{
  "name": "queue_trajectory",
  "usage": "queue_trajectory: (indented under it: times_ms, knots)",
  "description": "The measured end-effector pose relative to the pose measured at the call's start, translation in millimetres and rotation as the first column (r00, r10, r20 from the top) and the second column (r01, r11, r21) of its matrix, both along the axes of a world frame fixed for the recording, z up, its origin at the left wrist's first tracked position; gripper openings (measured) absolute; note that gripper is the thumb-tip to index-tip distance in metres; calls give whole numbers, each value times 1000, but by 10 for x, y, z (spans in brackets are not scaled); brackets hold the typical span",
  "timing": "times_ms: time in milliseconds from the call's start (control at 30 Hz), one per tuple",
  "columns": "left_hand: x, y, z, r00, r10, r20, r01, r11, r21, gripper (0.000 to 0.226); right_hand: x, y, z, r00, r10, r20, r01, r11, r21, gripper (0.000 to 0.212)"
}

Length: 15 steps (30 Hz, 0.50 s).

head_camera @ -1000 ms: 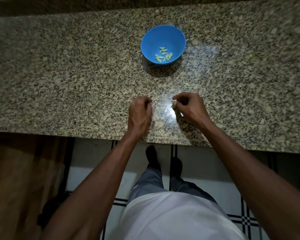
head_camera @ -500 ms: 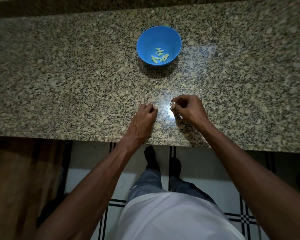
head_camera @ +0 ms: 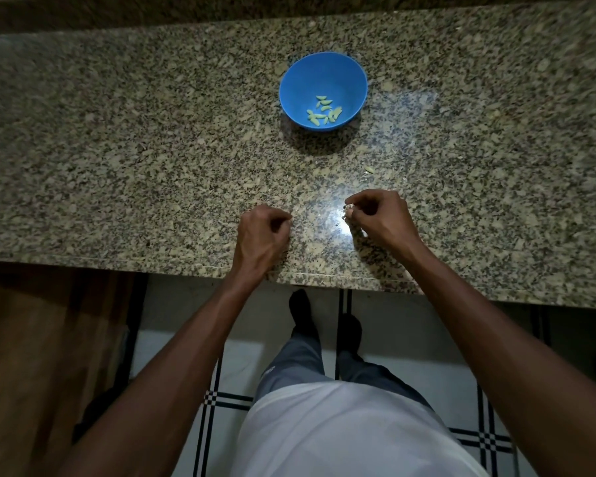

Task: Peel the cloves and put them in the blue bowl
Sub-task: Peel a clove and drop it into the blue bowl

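Head view: over the last second the left hand (head_camera: 263,232) has drawn slightly away from the right hand (head_camera: 381,215), so a bare strip of counter (head_camera: 117,166) now separates them near the front edge. This suggests the skin has been pulled off, or the hands are being reset for another pull; the peel is probably close to complete for this clove. The right hand is curled, its fingertips (head_camera: 350,203) pinching a small pale clove (head_camera: 347,211) just above the counter surface. The left hand is curled into a loose fist; whether it retains a scrap of skin cannot be told. The blue bowl (head_camera: 353,75) stands toward the back edge, well apart from both hands and slightly nearer the right one, with several peeled cloves (head_camera: 322,111) lying in its bottom. A loose pale fragment (head_camera: 369,169) lies on the counter between bowl and right hand.
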<state>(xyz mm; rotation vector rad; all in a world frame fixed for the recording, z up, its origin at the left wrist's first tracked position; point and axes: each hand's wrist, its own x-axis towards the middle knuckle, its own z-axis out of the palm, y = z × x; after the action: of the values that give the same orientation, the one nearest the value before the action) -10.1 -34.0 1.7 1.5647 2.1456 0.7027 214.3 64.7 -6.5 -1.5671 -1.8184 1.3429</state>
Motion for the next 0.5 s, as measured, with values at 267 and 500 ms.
queue_trajectory:
  times_ms: [267,500]
  knots:
    - [272,-122,-115,991,-112,-75,112,994,-14,14,-16,-24,-8,1000,4,11,-5,1000,7,18]
    - [407,31,-140,992,-43,-122,46,999,28,16,17,-62,-4,1000,-23,1,23,1000,-11,18]
